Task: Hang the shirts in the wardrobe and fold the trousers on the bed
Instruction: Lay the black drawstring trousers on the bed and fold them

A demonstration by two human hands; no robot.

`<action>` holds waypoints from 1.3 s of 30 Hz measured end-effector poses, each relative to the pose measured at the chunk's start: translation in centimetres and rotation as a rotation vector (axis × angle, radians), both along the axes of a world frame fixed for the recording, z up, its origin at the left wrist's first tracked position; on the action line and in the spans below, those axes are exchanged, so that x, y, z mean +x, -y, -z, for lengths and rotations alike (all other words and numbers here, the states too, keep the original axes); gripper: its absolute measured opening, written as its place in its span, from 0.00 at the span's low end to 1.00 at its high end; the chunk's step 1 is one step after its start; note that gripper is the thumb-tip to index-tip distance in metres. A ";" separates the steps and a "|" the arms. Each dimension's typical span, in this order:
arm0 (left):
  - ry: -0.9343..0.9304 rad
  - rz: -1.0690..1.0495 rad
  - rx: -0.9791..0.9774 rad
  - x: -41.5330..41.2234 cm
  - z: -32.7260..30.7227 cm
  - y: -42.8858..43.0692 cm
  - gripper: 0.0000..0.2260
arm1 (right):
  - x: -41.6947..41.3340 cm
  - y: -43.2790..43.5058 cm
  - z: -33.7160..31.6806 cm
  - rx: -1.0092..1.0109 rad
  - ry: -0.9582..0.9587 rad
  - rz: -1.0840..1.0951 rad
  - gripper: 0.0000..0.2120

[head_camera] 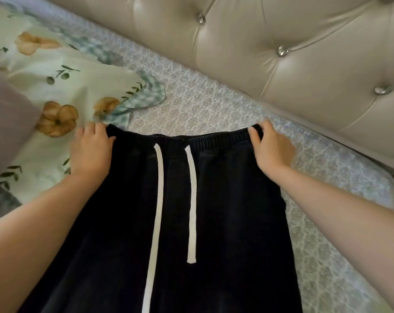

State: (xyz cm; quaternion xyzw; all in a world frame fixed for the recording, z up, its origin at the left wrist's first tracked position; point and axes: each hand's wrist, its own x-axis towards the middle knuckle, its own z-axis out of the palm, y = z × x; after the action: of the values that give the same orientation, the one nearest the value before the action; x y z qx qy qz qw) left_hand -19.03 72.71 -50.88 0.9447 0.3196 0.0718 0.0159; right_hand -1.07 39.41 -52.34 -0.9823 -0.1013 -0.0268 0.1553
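Note:
Dark navy trousers (225,211) with an elastic waistband and two white drawstrings (192,199) lie spread flat on the bed, waistband away from me. My left hand (90,150) grips the left corner of the waistband, fingers curled over its edge. My right hand (270,147) grips the right corner in the same way. The trouser legs run out of view at the bottom.
The mattress (191,105) has a grey-white lace-patterned cover. A floral cream quilt (55,71) with a green check edge lies bunched at the left. A tufted beige headboard (293,53) runs along the far side. A mauve pillow (3,123) is at the left edge.

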 end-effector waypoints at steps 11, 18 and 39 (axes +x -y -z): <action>0.208 0.474 -0.324 -4.6 -1.8 17.1 0.16 | -3.3 3.3 -2.2 0.182 -0.342 0.140 0.26; -0.211 0.419 -0.393 -6.9 -0.4 23.5 0.26 | -9.3 8.3 -2.7 0.373 -0.546 0.102 0.21; 0.289 -0.175 -1.116 -18.2 -8.4 23.5 0.09 | -19.2 -6.3 -13.2 0.430 -0.729 -0.341 0.12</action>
State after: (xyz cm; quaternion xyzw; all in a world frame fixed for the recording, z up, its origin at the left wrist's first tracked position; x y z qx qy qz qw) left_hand -37.26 49.19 -42.52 0.7439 0.3807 0.0220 0.5487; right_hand -20.28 45.70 -39.14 -0.8423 -0.1927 0.3260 0.3835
